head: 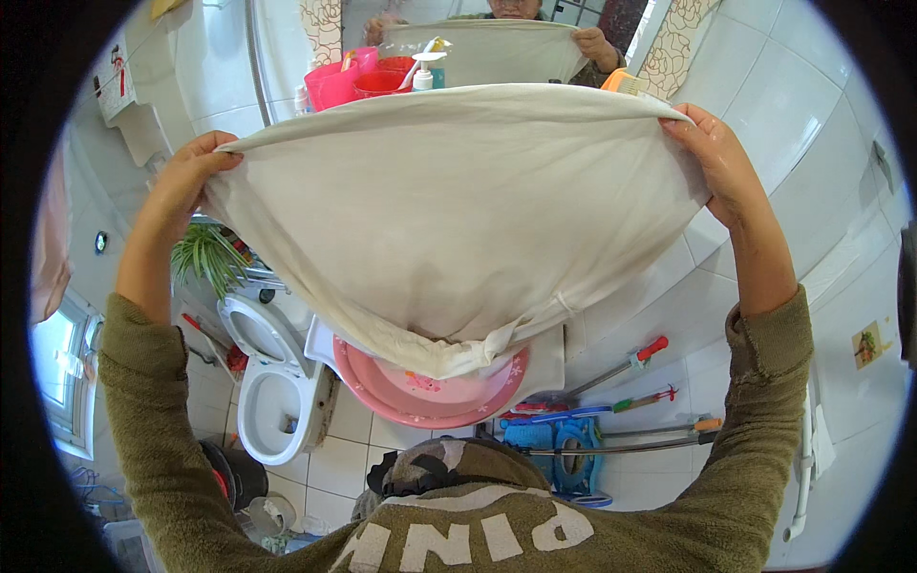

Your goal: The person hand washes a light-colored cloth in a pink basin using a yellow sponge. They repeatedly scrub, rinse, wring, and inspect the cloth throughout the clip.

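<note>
A wide, pale off-white cloth [458, 208] is stretched between my raised hands, its lower edge bunched and twisted. At its upper left corner my left hand [197, 168] pinches the fabric between thumb and fingers. My right hand [706, 154] grips the upper right corner in the same way. The cloth's lowest folds hang over a pink plastic basin [430, 415], and they hide much of its inside. The basin rests on a white washbasin [551, 358]. A mirror [458, 11] ahead reflects the held cloth.
Behind the cloth stand pink and red cups [333, 84], a pump bottle [423, 75] and an orange comb [625, 82]. A toilet [276, 408] and a spider plant [204, 258] are at the left. Several long-handled cleaning tools [623, 365] lean at the lower right.
</note>
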The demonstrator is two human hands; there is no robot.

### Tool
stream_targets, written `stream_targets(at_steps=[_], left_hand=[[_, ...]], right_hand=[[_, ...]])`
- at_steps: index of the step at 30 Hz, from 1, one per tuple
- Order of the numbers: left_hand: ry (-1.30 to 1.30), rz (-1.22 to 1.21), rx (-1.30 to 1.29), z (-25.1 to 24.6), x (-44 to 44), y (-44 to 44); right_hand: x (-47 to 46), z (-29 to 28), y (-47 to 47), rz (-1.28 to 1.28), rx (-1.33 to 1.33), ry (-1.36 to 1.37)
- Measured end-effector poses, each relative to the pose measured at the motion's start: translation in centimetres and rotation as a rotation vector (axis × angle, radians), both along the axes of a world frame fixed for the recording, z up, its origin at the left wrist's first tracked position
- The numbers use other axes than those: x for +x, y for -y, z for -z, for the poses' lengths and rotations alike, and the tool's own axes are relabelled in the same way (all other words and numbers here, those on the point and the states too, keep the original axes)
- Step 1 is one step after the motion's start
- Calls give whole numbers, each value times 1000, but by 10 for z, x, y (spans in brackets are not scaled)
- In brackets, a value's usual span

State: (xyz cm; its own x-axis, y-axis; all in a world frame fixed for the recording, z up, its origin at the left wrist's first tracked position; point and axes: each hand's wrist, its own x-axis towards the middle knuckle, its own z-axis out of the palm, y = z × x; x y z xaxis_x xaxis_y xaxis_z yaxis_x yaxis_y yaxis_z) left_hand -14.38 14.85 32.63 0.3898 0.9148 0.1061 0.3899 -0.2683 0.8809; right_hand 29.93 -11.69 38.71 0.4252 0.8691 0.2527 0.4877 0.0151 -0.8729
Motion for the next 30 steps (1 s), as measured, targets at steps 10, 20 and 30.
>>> stream_targets(at_steps=[10, 20, 30], left_hand=[[-868, -217, 123, 27, 39, 7], [285, 171, -13, 347, 169, 134], [657, 88, -187, 277, 137, 95]], right_hand=[[-1, 9, -11, -46, 49, -108], [-49, 60, 27, -433, 80, -321], [-70, 230, 28, -686, -229, 404]])
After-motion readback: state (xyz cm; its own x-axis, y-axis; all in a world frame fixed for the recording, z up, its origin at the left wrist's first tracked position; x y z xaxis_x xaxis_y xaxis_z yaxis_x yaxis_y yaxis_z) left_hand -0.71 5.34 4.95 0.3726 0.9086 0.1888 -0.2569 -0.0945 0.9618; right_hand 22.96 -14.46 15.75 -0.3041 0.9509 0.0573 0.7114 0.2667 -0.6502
